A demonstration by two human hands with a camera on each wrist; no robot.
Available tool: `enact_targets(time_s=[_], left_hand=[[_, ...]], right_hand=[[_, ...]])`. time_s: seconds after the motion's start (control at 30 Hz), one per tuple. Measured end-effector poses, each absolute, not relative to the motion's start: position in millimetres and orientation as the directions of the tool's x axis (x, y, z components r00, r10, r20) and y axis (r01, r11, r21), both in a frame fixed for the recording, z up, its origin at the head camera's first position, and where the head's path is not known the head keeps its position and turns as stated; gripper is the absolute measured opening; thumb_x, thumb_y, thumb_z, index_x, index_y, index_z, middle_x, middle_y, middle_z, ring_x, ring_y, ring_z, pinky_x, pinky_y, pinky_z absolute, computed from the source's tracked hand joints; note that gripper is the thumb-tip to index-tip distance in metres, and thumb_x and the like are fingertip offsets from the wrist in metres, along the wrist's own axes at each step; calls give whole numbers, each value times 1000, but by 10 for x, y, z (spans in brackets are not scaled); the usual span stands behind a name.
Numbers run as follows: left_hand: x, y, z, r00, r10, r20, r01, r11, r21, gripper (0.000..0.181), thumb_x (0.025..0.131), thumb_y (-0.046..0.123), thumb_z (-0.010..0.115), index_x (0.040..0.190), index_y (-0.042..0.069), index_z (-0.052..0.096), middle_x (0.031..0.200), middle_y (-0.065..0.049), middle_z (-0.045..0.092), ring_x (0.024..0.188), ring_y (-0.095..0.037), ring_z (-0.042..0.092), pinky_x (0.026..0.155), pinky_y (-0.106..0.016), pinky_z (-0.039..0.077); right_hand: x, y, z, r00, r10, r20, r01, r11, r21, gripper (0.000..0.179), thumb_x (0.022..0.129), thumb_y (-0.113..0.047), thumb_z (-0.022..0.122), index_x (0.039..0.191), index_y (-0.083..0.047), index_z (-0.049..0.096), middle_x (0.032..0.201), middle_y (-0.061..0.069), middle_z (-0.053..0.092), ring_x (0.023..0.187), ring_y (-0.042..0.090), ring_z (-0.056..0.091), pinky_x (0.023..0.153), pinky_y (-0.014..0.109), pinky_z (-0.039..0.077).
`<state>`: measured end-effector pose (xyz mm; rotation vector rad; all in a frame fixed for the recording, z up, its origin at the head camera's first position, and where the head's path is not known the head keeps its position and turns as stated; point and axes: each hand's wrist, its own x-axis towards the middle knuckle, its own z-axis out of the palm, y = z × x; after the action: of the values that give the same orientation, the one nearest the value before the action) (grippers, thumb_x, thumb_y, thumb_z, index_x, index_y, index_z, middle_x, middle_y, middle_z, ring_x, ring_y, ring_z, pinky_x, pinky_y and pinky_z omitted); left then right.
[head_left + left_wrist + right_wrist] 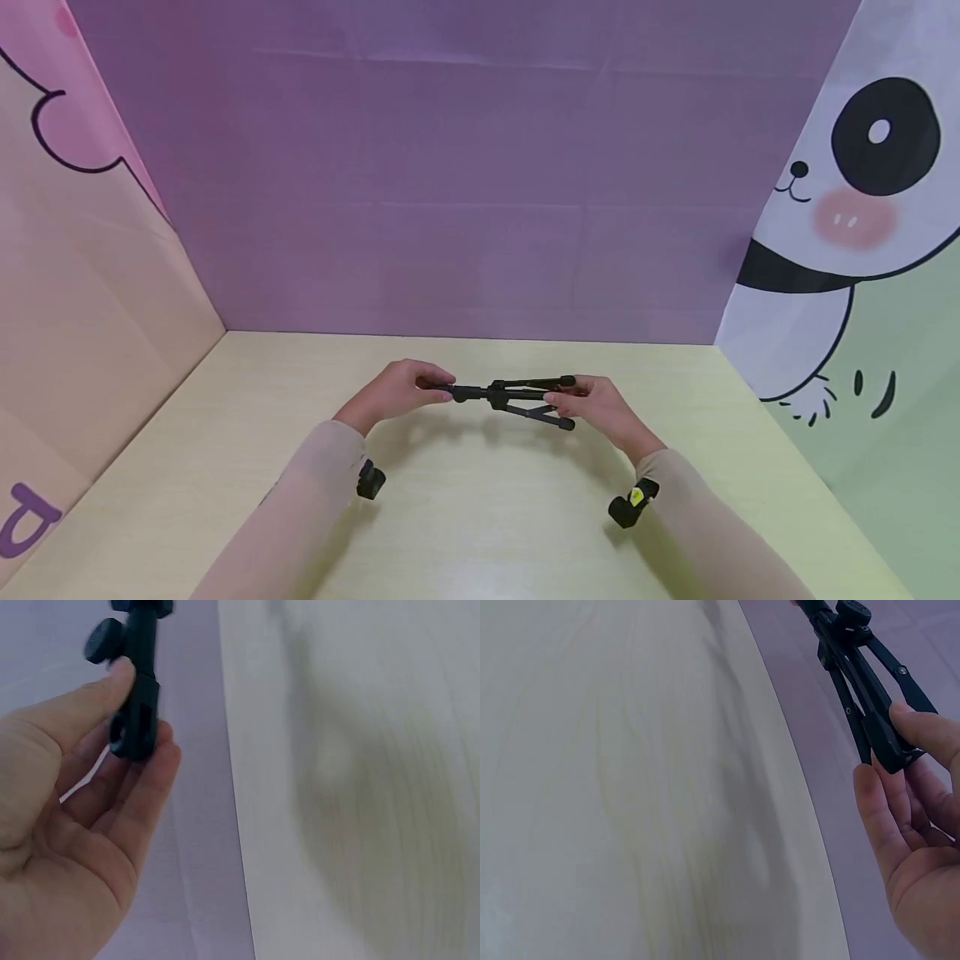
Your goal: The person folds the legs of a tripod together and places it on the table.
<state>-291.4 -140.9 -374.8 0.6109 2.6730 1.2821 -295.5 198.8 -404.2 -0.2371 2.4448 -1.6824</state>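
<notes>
A small black tripod (498, 395) is held level above the table between both hands, its legs partly spread toward the right. My left hand (402, 392) pinches the narrow end of its column between thumb and fingers; a round knob (104, 640) and a slotted tip show there in the left wrist view. At the leg end, my right hand (596, 406) grips with thumb and fingers. In the right wrist view the hinged legs (847, 705) fan out around the central tube, and the fingers cover some of their ends.
The pale wooden table (480, 517) lies below the hands, which cast shadows on it. A purple backdrop (465, 183) stands behind. Printed panels rise on both sides, the right one with a panda drawing (862, 275). A small black camera (371, 480) is strapped to the left wrist.
</notes>
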Motion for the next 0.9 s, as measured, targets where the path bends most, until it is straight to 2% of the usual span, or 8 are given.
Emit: enact_targets(time_s=[0.2, 0.4, 0.57, 0.73, 0.9], left_hand=[[-2914, -1396, -3756, -906, 418, 71, 323, 573, 753, 28, 92, 17, 75, 118, 6, 74, 109, -1, 72, 99, -16, 66, 90, -37, 53], [-2947, -1396, -3834, -903, 422, 76, 340, 597, 727, 24, 91, 15, 76, 114, 7, 75, 104, 0, 73, 95, -15, 66, 89, -37, 52], [-2939, -1388, -3903, -904, 426, 43, 323, 612, 722, 24, 91, 15, 76, 113, 5, 75, 106, -3, 73, 100, -18, 66, 93, -39, 51], [-2924, -1377, -3947, -908, 419, 6, 300, 640, 707, 25, 90, 17, 77, 113, 7, 76, 108, -1, 73, 105, -19, 65, 96, -41, 50], [-2935, -1381, -3996, -906, 424, -14, 294, 650, 701, 24, 90, 17, 78, 112, 9, 76, 106, 1, 73, 103, -17, 65, 94, -40, 50]], right_hand=[[-2936, 1985, -4043, -972, -227, -62, -26, 363, -931, 37, 89, -28, 79, 108, 2, 69, 94, 8, 74, 95, 33, 70, 85, 36, 56], [-2929, 2004, -4113, -963, -258, -77, -36, 404, -914, 31, 88, -28, 80, 101, -1, 70, 88, 7, 73, 85, 23, 71, 86, 38, 55], [-2920, 2020, -4172, -954, -290, -74, -60, 427, -902, 27, 89, -26, 79, 97, -2, 69, 85, 7, 73, 81, 19, 70, 82, 35, 55], [-2902, 2006, -4195, -945, -316, -84, -59, 416, -907, 28, 89, -23, 78, 100, 1, 68, 88, 6, 73, 80, 20, 70, 80, 36, 57], [-2895, 1984, -4201, -945, -310, -107, -42, 440, -897, 29, 89, -22, 79, 101, 2, 69, 86, 5, 72, 79, 21, 71, 81, 38, 57]])
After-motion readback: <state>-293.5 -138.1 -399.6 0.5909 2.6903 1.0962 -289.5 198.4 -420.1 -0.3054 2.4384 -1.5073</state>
